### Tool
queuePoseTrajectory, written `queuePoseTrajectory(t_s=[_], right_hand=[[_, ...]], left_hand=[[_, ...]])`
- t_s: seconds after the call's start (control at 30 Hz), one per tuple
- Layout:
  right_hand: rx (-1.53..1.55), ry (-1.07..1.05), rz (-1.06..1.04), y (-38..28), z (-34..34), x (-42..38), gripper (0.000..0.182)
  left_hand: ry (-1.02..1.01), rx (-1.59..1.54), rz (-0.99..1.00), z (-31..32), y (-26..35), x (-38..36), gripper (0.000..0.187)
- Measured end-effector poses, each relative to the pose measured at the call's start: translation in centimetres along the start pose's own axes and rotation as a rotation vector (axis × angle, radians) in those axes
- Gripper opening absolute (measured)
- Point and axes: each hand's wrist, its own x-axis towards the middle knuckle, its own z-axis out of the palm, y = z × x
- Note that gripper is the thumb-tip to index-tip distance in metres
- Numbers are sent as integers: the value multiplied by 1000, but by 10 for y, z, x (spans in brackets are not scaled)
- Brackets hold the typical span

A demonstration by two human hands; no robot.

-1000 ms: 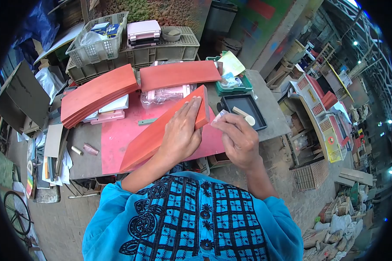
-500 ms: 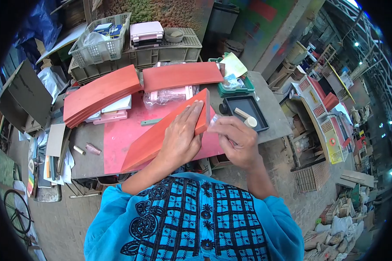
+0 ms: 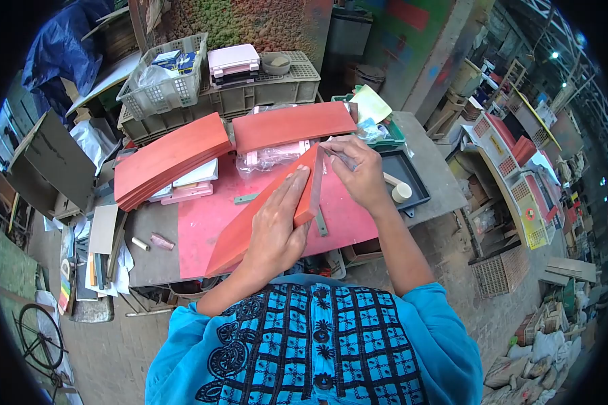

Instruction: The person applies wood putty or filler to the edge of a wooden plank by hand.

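Observation:
A red painted board (image 3: 240,233) stands tilted on its edge over the pink sheet (image 3: 344,233) on the table. My left hand (image 3: 277,219) grips it, with the fingers stretched along its broad face and the thumb at the lower edge. At the upper corner of the board's end is my right hand (image 3: 361,172), fingers pinched together. Something small and greyish shows between them, too hidden to name. Behind lie a stack of red boards (image 3: 172,158) and another red board (image 3: 294,127) on plastic-wrapped pink pieces.
A black tray (image 3: 412,177) with a cream-coloured roll (image 3: 401,192) sits right of my hands. Farther back are a green basket (image 3: 393,135), a grey crate (image 3: 165,94) and a bowl (image 3: 275,64). A small green strip (image 3: 246,198) lies on the pink sheet.
My right hand has moved up along the board's end to its top corner. The view has shifted slightly, and my left hand keeps its hold on the board.

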Motion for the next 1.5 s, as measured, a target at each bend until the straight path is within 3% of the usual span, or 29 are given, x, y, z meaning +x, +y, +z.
queuePoseTrajectory(t_s=[0.17, 0.27, 0.37, 0.47, 0.6, 0.7, 0.73, 0.83, 0.87, 0.97, 1.0, 1.1, 1.13, 1.27, 1.5], right_hand=[[-27, -81, 71, -37, -1, -13, 29], [118, -130, -87, -51, -10, -27, 29], [12, -102, 15, -45, -16, -15, 31], [-6, -14, -90, -20, 0, -13, 31], [152, -175, 35, -65, -18, -32, 29], [69, -94, -63, -55, -17, -25, 29], [32, -58, 11, -52, -15, -18, 30], [68, -126, 41, -63, -12, -24, 29], [151, -189, -103, -66, -17, -25, 29], [382, -317, -15, -81, -22, -30, 29], [265, -142, -86, -78, -13, -27, 32], [225, 24, -48, -84, 12, -26, 35], [244, -21, -10, -91, 19, -30, 32], [256, 57, -352, -99, 62, -28, 33], [263, 49, -525, -122, 105, -23, 36]], left_hand=[[20, -4, -5, 1, -2, 2, 62], [25, -10, 11, 0, -7, 3, 63], [16, 10, -1, 2, -4, 6, 64], [-11, 11, -48, 5, -5, 7, 64], [17, -18, -26, 2, -7, 10, 64], [20, -7, -36, 3, -7, 10, 64], [16, -3, -35, 5, -8, 10, 64], [25, -16, -5, 1, -10, 8, 65], [35, -25, 5, -2, -11, 8, 66], [73, -57, -21, -17, -12, 9, 67], [90, -70, -44, -22, -11, 8, 68], [134, -133, -96, -39, -10, 3, 67], [149, -153, -89, -46, -11, 1, 66], [198, -228, -104, -64, -21, -11, 66], [174, -368, -181, -99, -11, -30, 68]])
